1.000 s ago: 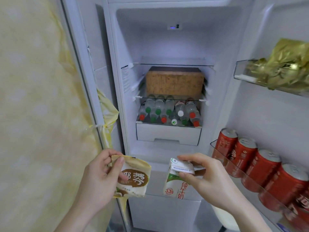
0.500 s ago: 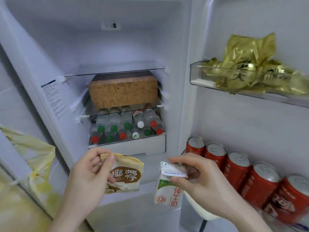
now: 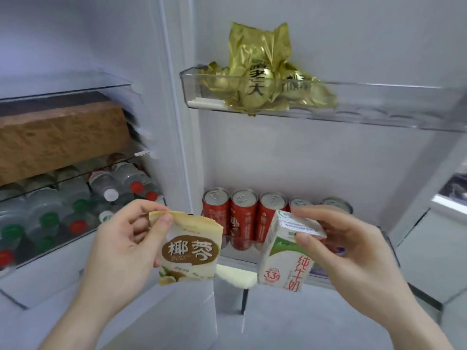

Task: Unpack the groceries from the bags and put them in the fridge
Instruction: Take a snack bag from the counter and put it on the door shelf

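Holding a snack packet left and apparently a milk carton right.

A beige snack packet with a brown oval label hangs upright beside a tilted white-and-green milk carton, both before the open fridge.

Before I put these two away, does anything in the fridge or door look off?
Only the gold foil packets in the upper door bin: they're heaped loosely, one sticking up well above the rim. The red cans stand upright in a neat row, and the bottles lie stacked. No spills or damage visible.
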{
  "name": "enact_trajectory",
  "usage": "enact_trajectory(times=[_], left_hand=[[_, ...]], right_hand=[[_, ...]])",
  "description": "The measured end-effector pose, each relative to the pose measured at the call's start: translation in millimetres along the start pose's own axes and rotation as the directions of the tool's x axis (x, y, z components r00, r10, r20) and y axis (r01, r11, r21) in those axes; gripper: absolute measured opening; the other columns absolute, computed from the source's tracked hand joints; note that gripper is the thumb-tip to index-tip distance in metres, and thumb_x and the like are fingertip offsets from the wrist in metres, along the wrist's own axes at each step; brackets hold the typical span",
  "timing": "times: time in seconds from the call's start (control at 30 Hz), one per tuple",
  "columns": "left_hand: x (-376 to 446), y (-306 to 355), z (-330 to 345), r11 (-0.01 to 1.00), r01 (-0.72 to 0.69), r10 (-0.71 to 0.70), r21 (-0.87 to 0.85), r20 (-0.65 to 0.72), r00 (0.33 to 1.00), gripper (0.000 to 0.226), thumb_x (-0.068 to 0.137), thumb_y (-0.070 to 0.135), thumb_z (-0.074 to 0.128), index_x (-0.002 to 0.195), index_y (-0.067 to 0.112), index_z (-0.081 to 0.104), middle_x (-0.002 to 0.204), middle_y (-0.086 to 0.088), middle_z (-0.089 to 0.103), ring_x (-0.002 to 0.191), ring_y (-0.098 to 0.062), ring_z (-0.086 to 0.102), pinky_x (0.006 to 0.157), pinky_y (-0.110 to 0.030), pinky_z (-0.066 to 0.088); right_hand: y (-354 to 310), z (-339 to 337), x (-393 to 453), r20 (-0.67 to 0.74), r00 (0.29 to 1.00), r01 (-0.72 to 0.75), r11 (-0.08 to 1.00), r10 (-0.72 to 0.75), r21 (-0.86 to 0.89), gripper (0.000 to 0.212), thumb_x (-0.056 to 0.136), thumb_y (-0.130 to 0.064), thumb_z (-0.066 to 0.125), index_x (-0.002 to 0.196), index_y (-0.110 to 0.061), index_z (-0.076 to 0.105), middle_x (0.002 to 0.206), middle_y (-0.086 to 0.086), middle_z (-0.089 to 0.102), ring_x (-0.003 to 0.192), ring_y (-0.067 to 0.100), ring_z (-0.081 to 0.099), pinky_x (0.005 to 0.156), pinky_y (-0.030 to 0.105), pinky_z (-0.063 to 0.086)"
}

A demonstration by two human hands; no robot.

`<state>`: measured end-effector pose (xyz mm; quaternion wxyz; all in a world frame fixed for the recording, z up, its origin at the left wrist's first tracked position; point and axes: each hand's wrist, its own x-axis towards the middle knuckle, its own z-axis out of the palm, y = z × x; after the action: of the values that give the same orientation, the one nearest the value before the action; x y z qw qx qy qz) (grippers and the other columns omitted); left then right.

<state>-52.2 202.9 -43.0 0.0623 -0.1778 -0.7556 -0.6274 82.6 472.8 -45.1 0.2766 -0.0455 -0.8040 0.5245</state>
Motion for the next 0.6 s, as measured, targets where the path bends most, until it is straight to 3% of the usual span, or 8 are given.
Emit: enact_trajectory(times=[0.2,0.33,0.6], left_hand=[[-10.7,14.2,47.4,0.997,0.013,-0.011,-0.077,0.034,0.999,0.017,0.095,0.007,0.064,0.087,0.021,0.067,0.065,0.005,0.07,0.042,-0.004,0.054,0.039,-0.02,0.044],[-22.9,21.3,78.2,0.996,0.037,-0.034,-0.081,0.031,0.999,0.008,0.095,0.008,0.064,0.092,0.014,0.067,0.068,0.003,0.073,0.045,-0.004,0.055,0.041,-0.02,0.045],[-52.1,25.8,124.6,0.995,0.062,-0.063,-0.084,-0.011,0.998,0.01,0.095,0.006,0.064,0.092,0.015,0.068,0.063,0.005,0.069,0.045,-0.002,0.056,0.044,-0.018,0.046]], right_hand=[[-0.4,-69.5,-3.3,-0.131,0.99,0.037,0.994,-0.05,-0.099,0.026,0.082,-0.021,0.077,0.102,-0.039,0.079,0.109,-0.012,0.077,0.092,0.01,0.075,0.072,0.02,0.059],[8.1,-110.6,2.2,-0.187,0.978,0.058,0.979,-0.095,-0.193,0.024,0.086,-0.019,0.077,0.104,-0.036,0.077,0.112,-0.014,0.076,0.095,0.015,0.073,0.075,0.029,0.059],[31.3,-142.1,19.4,-0.029,0.989,0.121,0.918,-0.142,-0.377,0.031,0.086,-0.017,0.079,0.11,-0.036,0.077,0.113,-0.026,0.068,0.103,0.004,0.067,0.081,0.018,0.056]])
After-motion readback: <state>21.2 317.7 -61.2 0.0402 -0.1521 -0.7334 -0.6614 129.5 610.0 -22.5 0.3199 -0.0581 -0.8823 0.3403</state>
